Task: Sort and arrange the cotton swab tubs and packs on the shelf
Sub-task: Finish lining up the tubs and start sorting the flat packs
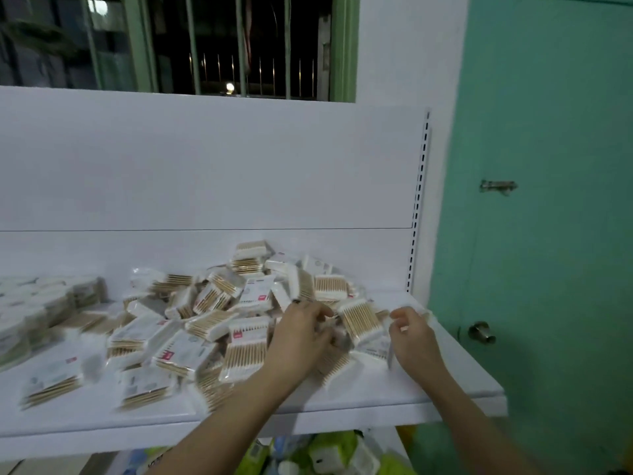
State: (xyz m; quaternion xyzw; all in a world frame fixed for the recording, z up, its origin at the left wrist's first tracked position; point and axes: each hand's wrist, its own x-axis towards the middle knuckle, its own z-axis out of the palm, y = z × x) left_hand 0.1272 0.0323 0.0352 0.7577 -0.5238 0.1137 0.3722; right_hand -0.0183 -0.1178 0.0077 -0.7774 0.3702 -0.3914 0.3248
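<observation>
A loose heap of cotton swab packs (pixel 219 313) with wooden sticks covers the middle of the white shelf (pixel 404 402). My left hand (pixel 301 334) lies on the right side of the heap, fingers curled around a pack (pixel 337 341) under it. My right hand (pixel 412 334) is near the shelf's right end, fingers curled on the edge of a clear pack (pixel 380 347). A pack of swabs (pixel 359 320) lies between both hands. Neater stacks of packs (pixel 37 303) stand at the far left. The frame is blurred.
A white back panel (pixel 205 166) with a slotted upright (pixel 419 200) rises behind the shelf. A green door (pixel 548 200) with a latch and knob stands to the right. Green and white packaged goods (pixel 325 454) sit on the level below.
</observation>
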